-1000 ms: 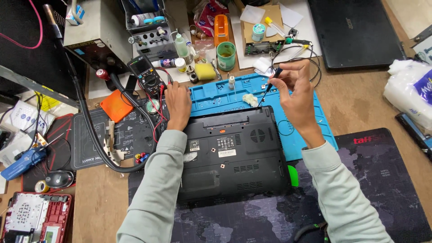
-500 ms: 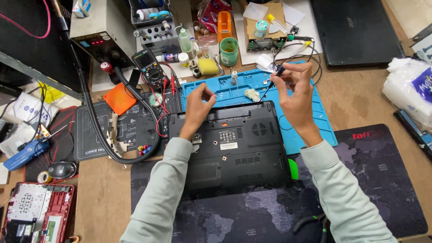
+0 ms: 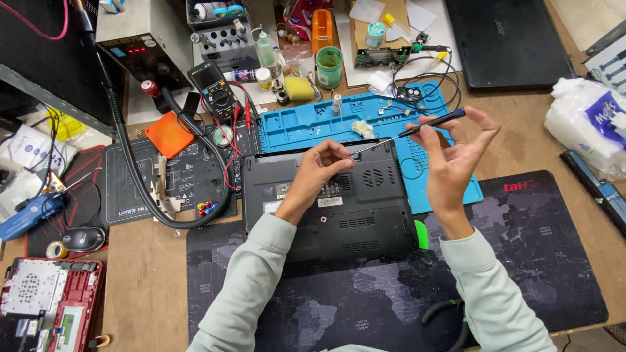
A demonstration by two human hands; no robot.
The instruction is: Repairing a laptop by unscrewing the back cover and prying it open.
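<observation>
While one screwdriver [image 3: 417,129] joins two hands, one laptop [image 3: 332,202] lies beneath

A slim screwdriver [image 3: 407,132] with a black handle and a thin silver shaft is lying almost level above a laptop, tilting slightly down toward its tip at the left. The black laptop [image 3: 339,202] is resting upside down, its base facing up, showing vent slots and a pale label. Its far edge is overlapping a blue work mat [image 3: 306,127]; its near edge is sitting on a dark desk mat.
</observation>
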